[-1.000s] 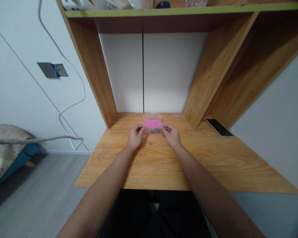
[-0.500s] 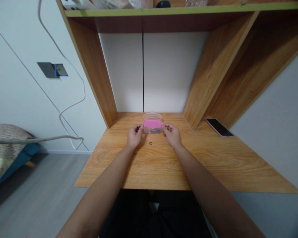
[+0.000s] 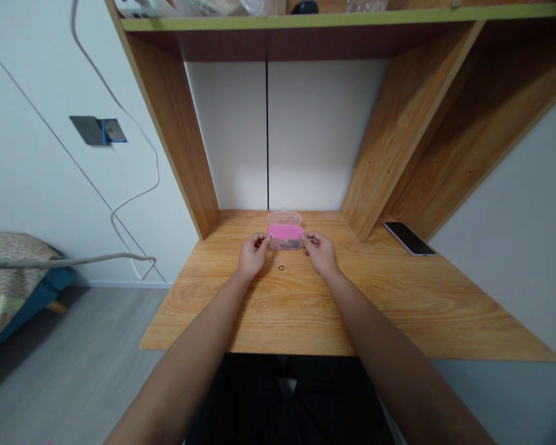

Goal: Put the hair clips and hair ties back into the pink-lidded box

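Observation:
A small clear plastic box stands on the desk with its clear lid tipped back toward the wall. Across its top lies a pink oval insert. My left hand pinches the left end of the insert between thumb and fingers. At the opposite end, my right hand has a similar pinch. Whether the fingertips also touch the box walls I cannot tell. Something dark shows faintly inside the box. Just in front of it lies a small black ring, with faint pale bits nearby.
A phone rests on the wooden desk at the right, beyond an upright wooden panel. Overhead runs a shelf holding several items. A white cable hangs by the left wall.
My left hand has shifted very slightly to the right along the pink insert. My right hand and the box look nearly unchanged.

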Available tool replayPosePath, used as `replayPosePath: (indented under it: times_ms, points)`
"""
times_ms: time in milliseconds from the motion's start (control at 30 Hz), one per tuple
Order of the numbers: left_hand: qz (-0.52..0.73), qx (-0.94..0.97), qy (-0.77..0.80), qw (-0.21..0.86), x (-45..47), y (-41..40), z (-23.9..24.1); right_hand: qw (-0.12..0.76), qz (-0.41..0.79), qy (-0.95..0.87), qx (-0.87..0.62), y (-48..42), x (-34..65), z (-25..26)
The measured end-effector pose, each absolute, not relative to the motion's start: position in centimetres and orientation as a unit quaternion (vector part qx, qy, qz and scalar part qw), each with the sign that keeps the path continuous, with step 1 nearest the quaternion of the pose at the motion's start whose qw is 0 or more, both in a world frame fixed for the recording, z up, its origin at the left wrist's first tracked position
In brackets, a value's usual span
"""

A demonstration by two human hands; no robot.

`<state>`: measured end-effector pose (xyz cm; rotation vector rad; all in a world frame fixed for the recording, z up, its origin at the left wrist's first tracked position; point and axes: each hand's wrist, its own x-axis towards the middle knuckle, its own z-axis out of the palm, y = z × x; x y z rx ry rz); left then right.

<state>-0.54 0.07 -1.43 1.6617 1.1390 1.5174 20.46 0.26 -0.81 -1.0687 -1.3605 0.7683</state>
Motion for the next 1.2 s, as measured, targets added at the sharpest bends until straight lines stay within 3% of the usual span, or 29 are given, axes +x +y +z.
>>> replayPosePath:
  times_ms: [667,1200]
  points:
    - [0.473,0.725,0.412,0.285,0.0,-1.1,-1.3,0.448,0.333,-0.717,-0.417,-1.0,19.9,-0.9]
    - [0.449,0.752,0.398,0.272,0.0,-1.3,-1.4,0.428,0.301,-0.737,-0.428,-0.8,19.9,-1.4]
